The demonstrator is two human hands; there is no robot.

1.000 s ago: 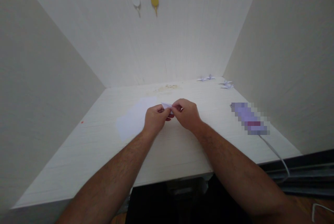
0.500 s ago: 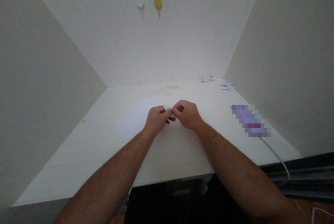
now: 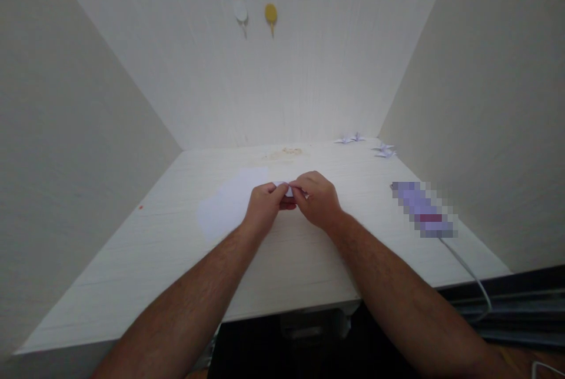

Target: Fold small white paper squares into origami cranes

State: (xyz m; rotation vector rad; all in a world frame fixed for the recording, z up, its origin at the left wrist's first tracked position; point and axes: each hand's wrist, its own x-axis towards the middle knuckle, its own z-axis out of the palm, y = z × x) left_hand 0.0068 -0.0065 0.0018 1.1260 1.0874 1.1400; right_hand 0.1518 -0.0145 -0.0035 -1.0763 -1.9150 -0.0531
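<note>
Both hands meet over the middle of a white desk (image 3: 282, 267). My left hand (image 3: 263, 207) and my right hand (image 3: 316, 199) pinch a small folded piece of pale lilac paper (image 3: 285, 188) between their fingertips; most of it is hidden by the fingers. A flat sheet of pale paper (image 3: 227, 202) lies on the desk just left of my left hand.
Several small folded lilac paper figures (image 3: 384, 150) sit at the far right corner, with more (image 3: 350, 139) along the back wall. A blurred lilac object (image 3: 422, 210) with a white cable (image 3: 468, 270) lies at the right. Two hooks (image 3: 256, 14) hang on the back wall. Walls close in on three sides.
The hands have stayed together on the folded paper, fingers shifting slightly; less of the paper shows now. The view has tilted a little.
</note>
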